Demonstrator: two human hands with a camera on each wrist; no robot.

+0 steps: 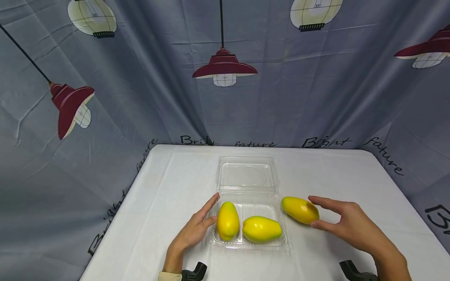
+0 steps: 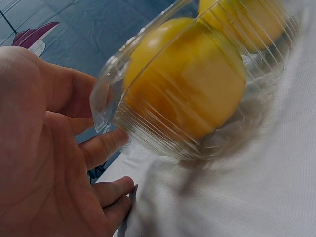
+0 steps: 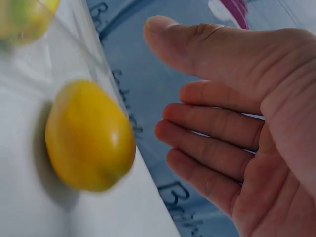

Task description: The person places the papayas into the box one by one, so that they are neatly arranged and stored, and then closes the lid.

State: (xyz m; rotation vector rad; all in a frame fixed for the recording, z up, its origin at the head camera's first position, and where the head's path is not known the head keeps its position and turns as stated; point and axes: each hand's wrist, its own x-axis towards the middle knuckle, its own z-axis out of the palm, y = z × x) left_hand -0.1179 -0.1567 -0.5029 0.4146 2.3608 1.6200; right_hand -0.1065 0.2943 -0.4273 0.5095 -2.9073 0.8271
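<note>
A clear plastic clamshell box (image 1: 247, 245) lies open, its lid (image 1: 247, 174) folded back on the far side. In its base one yellow mango (image 1: 228, 221) stands lengthwise at the left, and another mango (image 1: 261, 229) lies crosswise at the right. My left hand (image 1: 193, 231) is at the box's left side, fingers extended, with fingertips at the plastic wall in the left wrist view. A third mango (image 1: 299, 210) rests on the table just right of the box. Around its right end my right hand (image 1: 351, 224) holds thumb and fingers apart; the right wrist view shows a gap between this mango (image 3: 91, 136) and the palm.
A white cloth covers the table (image 1: 175, 175). Behind and beside it hangs a grey-blue curtain (image 1: 158, 97) printed with lamps and lettering. Dark wrist-camera mounts (image 1: 195, 272) show at the bottom of the head view.
</note>
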